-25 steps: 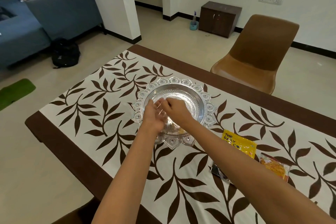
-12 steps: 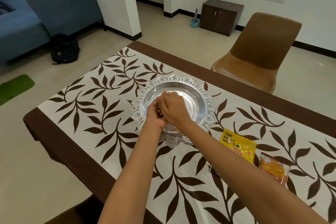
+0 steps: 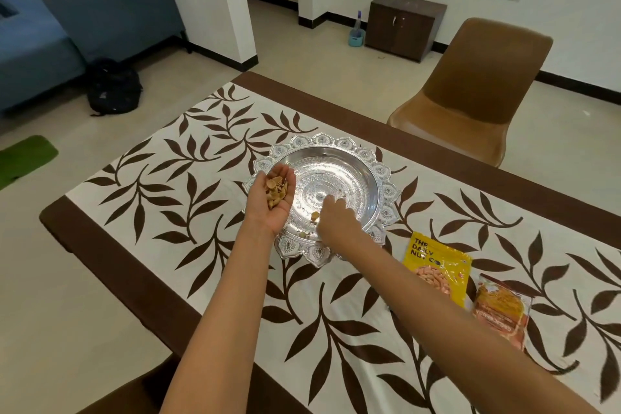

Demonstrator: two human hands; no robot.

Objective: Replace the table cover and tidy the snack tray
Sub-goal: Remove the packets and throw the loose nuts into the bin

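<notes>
Left grip [image 3: 277,198] palm-up over the near-left rim of the tray [image 3: 381,178], lightly cupped, fingers slack and carrying a small heap of shells [image 3: 276,190]. Right grip [image 3: 336,217] is down inside the tray, fingers curled toward a scrap [image 3: 315,214] on the near floor. The fingertips are hidden, so I cannot tell whether it has the scrap pinched.

Tray sits mid-desk on the leaf-print cover [image 3: 188,185]; the desk [image 3: 336,101] shows as a brown band beyond. A few more bits lie near the tray's front wall.

Handling, by judgement: shells are light, dry and brittle — take each by fingertip pinch and keep the palm level, or they spill. The embossed metal looks slick, so bits may skid. The tray is likely rigid, best lifted by its scalloped rim.

Yellow packet [image 3: 437,265] and orange packet [image 3: 500,309] lie flat to the right, just beside each other.
</notes>
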